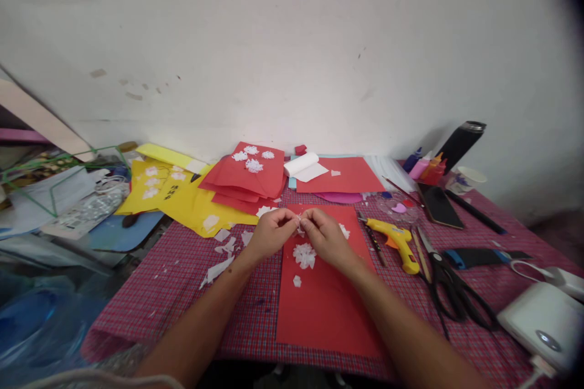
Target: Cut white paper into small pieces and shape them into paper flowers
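A person's bare left forearm (203,320) and bare right forearm (408,314) reach in from the near left and near right, slanting toward each other at center. The left hand (274,233) and right hand (327,237) meet there, fingers curled, each thumb and forefinger drawn into a pinch, fingertips close together. A small dark mark shows near the left wrist (241,260).

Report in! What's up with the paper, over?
Left hand, right hand: pinching white paper. White flower nearby, on red sheet. Glue gun aside, not blocking.

Flower (304,256) on sheet (326,316), scissors (439,262) right
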`<action>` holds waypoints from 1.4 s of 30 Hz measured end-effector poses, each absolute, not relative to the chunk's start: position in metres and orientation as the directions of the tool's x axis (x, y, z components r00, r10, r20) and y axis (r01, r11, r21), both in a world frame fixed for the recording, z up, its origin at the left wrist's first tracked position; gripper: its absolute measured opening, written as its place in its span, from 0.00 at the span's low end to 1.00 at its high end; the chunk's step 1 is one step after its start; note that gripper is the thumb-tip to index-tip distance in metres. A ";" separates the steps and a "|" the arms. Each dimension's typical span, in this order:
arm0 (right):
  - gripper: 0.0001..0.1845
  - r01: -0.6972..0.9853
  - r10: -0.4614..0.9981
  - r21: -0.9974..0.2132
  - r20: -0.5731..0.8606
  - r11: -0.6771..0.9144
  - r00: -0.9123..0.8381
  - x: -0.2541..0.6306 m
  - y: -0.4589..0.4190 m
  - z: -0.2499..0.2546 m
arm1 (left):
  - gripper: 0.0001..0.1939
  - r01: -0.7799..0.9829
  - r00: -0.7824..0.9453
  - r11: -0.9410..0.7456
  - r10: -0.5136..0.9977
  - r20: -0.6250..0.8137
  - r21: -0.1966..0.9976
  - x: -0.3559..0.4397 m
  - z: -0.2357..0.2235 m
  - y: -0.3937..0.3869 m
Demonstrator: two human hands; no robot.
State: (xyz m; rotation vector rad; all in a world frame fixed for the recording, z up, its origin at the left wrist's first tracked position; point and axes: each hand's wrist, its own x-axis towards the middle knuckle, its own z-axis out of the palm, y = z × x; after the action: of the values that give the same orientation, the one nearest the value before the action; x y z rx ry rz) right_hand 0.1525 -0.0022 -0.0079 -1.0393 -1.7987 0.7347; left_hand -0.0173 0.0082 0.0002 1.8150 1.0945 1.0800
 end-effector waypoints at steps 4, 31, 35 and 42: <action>0.10 0.333 0.886 -0.823 0.400 0.460 -0.234 0.153 -0.002 -0.008 | 0.11 0.294 0.291 -0.347 0.920 0.263 0.891 -0.018 0.002 0.008; 0.09 0.377 0.879 -0.794 0.415 0.477 -0.237 0.152 -0.004 -0.007 | 0.12 0.328 0.312 -0.390 0.904 0.291 0.860 -0.018 -0.002 0.009; 0.10 0.331 0.897 -0.835 0.384 0.439 -0.220 0.152 -0.004 -0.006 | 0.12 0.313 0.330 -0.404 0.895 0.300 0.860 -0.018 0.001 0.008; 0.10 0.287 0.921 -0.876 0.354 0.388 -0.164 0.152 -0.001 -0.009 | 0.12 0.276 0.351 -0.406 0.887 0.302 0.871 -0.018 0.001 0.008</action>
State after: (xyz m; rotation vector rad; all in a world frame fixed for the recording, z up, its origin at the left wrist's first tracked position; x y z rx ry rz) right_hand 0.1518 -0.0008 -0.0087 -1.0777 -1.6778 0.8193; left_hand -0.0183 0.0077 0.0013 1.8751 1.0171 1.0466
